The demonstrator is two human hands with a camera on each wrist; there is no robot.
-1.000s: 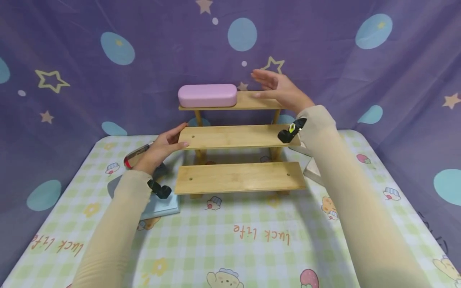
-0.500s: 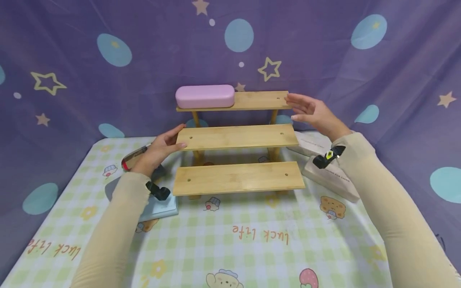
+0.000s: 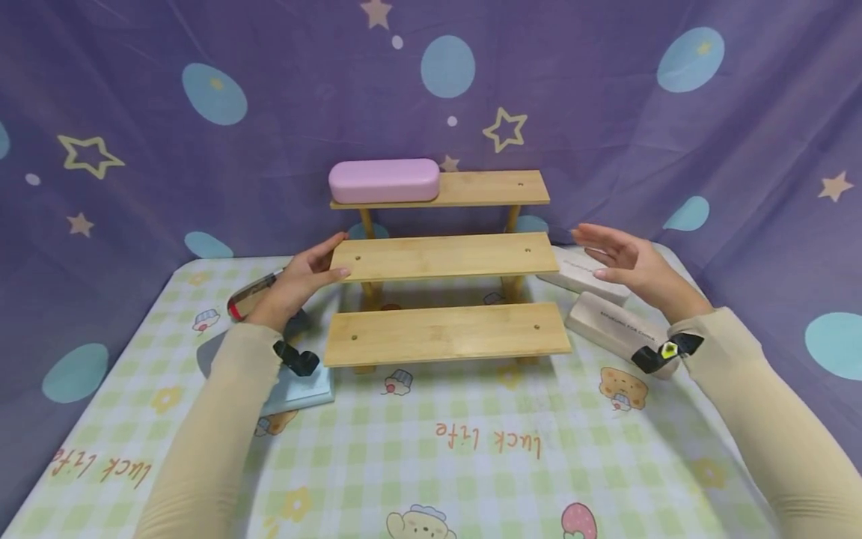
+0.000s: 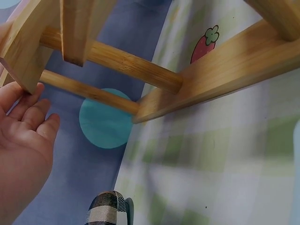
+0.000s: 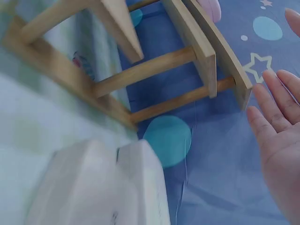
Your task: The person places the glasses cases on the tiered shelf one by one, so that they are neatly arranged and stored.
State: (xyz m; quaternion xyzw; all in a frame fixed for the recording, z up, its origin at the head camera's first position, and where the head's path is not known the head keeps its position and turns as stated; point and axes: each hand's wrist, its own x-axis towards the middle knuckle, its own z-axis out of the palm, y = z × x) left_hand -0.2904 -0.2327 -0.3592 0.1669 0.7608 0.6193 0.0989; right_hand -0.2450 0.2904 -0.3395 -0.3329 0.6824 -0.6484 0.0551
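A three-tier wooden display shelf [image 3: 441,256] stands at the middle of the table, with a pink oblong case [image 3: 384,181] lying on the left half of its top tier. My left hand [image 3: 303,281] grips the left end of the middle tier, thumb over the board; in the left wrist view its fingers curl at the board's edge. To the right of the shelf, my right hand [image 3: 636,266] is held with fingers loosely extended and nothing in it. It hovers over two long white cases, a nearer lettered white case [image 3: 616,329] and a farther white case [image 3: 572,271].
Left of the shelf, partly behind my left arm, lie a plaid case [image 3: 252,296] with a red end, a grey item [image 3: 210,353] and a light-blue flat box [image 3: 303,393]. A purple patterned curtain [image 3: 269,90] hangs behind the checked tablecloth [image 3: 377,479].
My right hand has moved from beside the top tier rightward and down, away from the shelf, uncovering the white cases. My left hand keeps its grip on the middle tier.
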